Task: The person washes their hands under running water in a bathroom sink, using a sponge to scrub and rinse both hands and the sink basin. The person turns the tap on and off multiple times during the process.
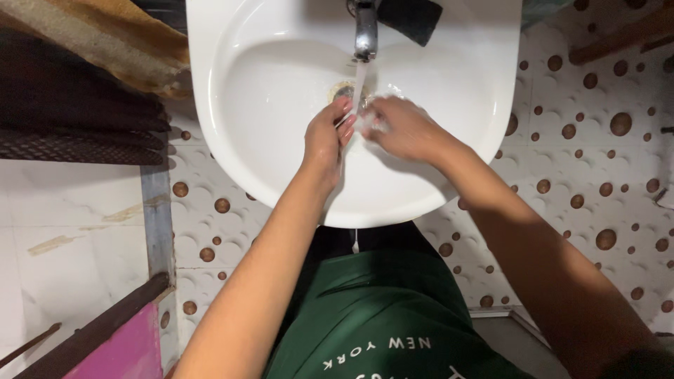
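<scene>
**One head camera, looking straight down over a basin**

There is a single view, taken from the person's head and aimed almost straight down. It faces the white basin, whose far rim and metal tap sit at the top edge of the picture, so the top of the frame is the side away from the person. The person's green shirt fills the bottom centre, directly beneath the lens. Both forearms run up from the lower corners and meet near the middle. The camera is close: the basin spans about half the width, with dotted floor tiles on either side. No second view shares the scene.
</scene>
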